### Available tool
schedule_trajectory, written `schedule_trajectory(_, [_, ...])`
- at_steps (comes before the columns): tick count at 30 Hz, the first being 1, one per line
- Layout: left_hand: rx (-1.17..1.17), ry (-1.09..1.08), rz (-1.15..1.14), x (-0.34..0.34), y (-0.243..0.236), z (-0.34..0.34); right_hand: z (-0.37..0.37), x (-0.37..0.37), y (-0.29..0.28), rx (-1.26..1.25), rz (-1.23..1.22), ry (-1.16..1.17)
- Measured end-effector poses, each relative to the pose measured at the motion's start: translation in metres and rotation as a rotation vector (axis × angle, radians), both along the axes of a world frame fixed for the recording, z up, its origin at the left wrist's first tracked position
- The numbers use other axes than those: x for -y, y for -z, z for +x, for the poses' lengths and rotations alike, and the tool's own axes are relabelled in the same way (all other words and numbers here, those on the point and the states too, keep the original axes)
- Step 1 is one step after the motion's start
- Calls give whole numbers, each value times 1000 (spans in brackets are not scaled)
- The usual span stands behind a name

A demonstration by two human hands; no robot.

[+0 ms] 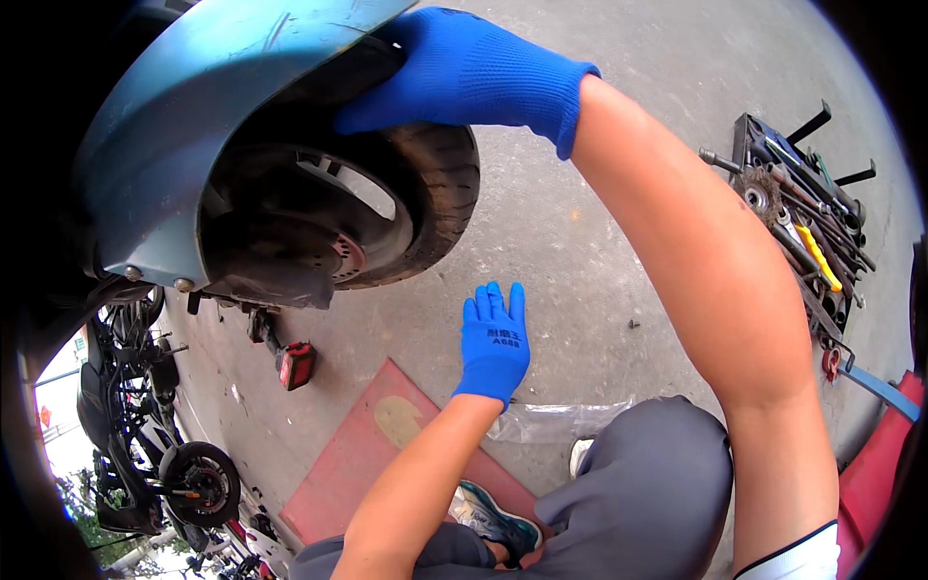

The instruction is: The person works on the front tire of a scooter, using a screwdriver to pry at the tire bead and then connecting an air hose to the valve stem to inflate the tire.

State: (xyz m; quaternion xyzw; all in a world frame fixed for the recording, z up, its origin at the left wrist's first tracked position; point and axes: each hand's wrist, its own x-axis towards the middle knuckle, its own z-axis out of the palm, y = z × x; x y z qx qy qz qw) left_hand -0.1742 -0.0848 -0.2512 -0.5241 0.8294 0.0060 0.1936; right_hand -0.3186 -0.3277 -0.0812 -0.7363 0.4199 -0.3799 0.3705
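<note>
A scuffed blue fender (164,164) covers part of a black scooter wheel's tyre (449,188) at the upper left. My right hand (435,82), in a blue knitted glove, grips the fender's edge above the tyre. Its thumb side reaches into the wheel well, and the other fingertips are hidden. Below and right of the wheel, my left hand (495,338) hangs over the floor in a matching glove. Its fingers are stretched out and hold nothing.
A black and red power tool (295,365) lies below the wheel. A red mat (338,474) and clear plastic bag (551,422) are near my feet. Several hand tools (822,227) fill a tray at right. Parked motorcycles (126,425) stand at left.
</note>
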Motion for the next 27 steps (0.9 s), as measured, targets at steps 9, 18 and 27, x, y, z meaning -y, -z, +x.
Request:
schedule_trajectory(9, [-197, -52, 153, -3, -67, 53, -15, -4, 6, 79, 37, -23])
schedule_trajectory(18, [-591, -725, 212, 6, -147, 97, -8, -8, -10, 92, 125, -95])
schedule_trajectory(27, [-1100, -555, -221, 99, -149, 5, -1, -27, -6, 277, -6, -20])
